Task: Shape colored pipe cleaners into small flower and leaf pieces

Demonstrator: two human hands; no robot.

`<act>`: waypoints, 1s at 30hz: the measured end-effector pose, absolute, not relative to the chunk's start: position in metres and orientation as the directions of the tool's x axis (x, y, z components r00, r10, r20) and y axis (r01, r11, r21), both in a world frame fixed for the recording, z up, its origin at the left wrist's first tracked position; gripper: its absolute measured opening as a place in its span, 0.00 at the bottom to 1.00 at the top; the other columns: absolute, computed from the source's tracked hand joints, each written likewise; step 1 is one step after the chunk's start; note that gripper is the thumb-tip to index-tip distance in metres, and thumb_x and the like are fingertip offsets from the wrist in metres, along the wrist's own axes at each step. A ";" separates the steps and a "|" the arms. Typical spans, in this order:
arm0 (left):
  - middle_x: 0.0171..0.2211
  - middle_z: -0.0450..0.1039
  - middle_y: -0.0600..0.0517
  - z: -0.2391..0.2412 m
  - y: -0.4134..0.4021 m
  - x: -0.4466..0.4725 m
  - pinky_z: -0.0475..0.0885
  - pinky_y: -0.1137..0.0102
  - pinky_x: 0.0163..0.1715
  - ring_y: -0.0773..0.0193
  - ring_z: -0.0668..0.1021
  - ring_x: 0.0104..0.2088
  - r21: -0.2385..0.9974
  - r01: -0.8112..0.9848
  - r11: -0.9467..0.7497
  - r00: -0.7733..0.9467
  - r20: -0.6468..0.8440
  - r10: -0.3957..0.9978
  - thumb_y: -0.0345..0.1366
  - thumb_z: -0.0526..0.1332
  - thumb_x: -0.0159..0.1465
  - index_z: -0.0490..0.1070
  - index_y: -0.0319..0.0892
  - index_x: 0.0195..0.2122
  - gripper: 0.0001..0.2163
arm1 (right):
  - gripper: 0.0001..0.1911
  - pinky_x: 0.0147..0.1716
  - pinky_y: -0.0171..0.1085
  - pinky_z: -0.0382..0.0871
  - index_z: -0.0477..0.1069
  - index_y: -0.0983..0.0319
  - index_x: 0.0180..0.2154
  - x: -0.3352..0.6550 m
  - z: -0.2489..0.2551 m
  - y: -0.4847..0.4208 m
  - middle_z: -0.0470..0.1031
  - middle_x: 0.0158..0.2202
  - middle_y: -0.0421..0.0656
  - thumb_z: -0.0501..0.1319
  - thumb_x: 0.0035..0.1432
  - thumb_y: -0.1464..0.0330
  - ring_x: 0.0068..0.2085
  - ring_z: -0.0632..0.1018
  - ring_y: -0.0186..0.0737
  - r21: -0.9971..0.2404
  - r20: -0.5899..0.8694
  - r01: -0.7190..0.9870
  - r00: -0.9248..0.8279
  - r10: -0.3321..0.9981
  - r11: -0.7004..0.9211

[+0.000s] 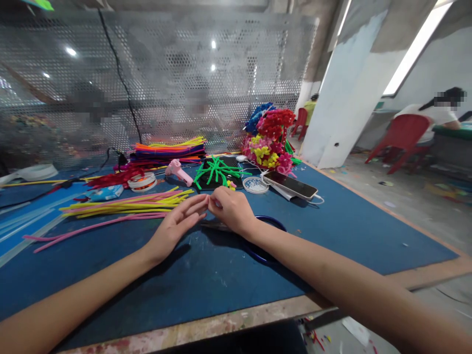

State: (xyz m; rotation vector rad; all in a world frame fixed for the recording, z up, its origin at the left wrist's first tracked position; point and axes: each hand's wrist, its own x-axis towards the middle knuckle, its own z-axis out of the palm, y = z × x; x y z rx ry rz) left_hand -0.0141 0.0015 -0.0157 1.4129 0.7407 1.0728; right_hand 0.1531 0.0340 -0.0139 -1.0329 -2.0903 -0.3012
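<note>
My left hand (176,227) is over the blue mat with its fingers stretched out and the thumb apart. Its fingertips meet those of my right hand (233,209), whose fingers are curled in a pinch. Anything inside that pinch is hidden. Below my right hand and forearm lies a pair of scissors with dark blue handles (275,222), partly covered. Just behind the right knuckles shows a small yellow and pink piece (231,185). Yellow and pink pipe cleaners (125,204) lie left of my left hand. Beyond both hands, green pipe-cleaner stems (216,172) spread out on a black pad.
A pink glue gun (179,172), a white roll of tape (142,182) and a round dish of beads (255,185) stand behind. A phone (291,185) with a cable lies right, near fuzzy flowers (271,140). Bundled pipe cleaners (167,152) lie by the perforated screen (165,73). People sit farther off.
</note>
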 end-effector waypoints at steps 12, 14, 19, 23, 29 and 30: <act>0.38 0.75 0.49 -0.010 -0.002 -0.010 0.69 0.67 0.44 0.61 0.76 0.41 0.966 -0.085 -0.244 0.095 0.251 0.963 0.37 0.63 0.53 0.70 0.40 0.40 0.14 | 0.12 0.26 0.29 0.57 0.69 0.64 0.26 0.149 -0.008 0.026 0.69 0.23 0.40 0.52 0.58 0.67 0.25 0.67 0.29 -0.215 0.774 0.622 -0.362 0.520 0.753; 0.30 0.75 0.52 -0.011 0.004 -0.013 0.72 0.70 0.36 0.64 0.77 0.32 0.973 -0.039 -0.229 0.047 0.231 0.972 0.38 0.65 0.50 0.71 0.39 0.33 0.11 | 0.13 0.25 0.29 0.56 0.70 0.63 0.26 0.149 -0.007 0.026 0.70 0.23 0.40 0.54 0.57 0.64 0.24 0.68 0.29 -0.270 0.739 0.586 -0.382 0.554 0.764; 0.25 0.73 0.54 -0.014 0.010 -0.017 0.71 0.74 0.30 0.68 0.76 0.26 0.978 -0.033 -0.207 0.067 0.209 0.976 0.36 0.67 0.48 0.69 0.39 0.28 0.10 | 0.12 0.27 0.29 0.59 0.72 0.65 0.29 0.151 -0.008 0.029 0.70 0.24 0.41 0.56 0.57 0.64 0.26 0.69 0.30 -0.312 0.684 0.520 -0.457 0.568 0.795; 0.23 0.72 0.56 -0.011 0.011 -0.019 0.71 0.74 0.31 0.69 0.75 0.26 0.978 -0.101 -0.182 0.050 0.188 0.981 0.35 0.67 0.48 0.68 0.39 0.28 0.10 | 0.10 0.29 0.28 0.61 0.71 0.65 0.32 0.154 -0.006 0.030 0.72 0.27 0.42 0.54 0.58 0.67 0.28 0.70 0.30 -0.315 0.685 0.438 -0.509 0.521 0.842; 0.23 0.73 0.56 -0.010 0.010 -0.020 0.71 0.76 0.30 0.71 0.75 0.26 0.969 -0.191 -0.158 0.066 0.174 0.983 0.34 0.66 0.49 0.70 0.40 0.29 0.08 | 0.10 0.30 0.28 0.62 0.72 0.64 0.34 0.157 -0.004 0.031 0.73 0.28 0.41 0.55 0.58 0.66 0.29 0.71 0.30 -0.368 0.697 0.416 -0.468 0.543 0.831; 0.24 0.73 0.56 -0.010 0.009 -0.019 0.71 0.77 0.29 0.71 0.75 0.26 0.967 -0.204 -0.149 0.084 0.169 0.982 0.34 0.66 0.49 0.71 0.40 0.29 0.07 | 0.10 0.30 0.28 0.62 0.71 0.64 0.34 0.157 -0.004 0.031 0.73 0.28 0.41 0.54 0.58 0.66 0.29 0.71 0.30 -0.369 0.703 0.411 -0.463 0.539 0.834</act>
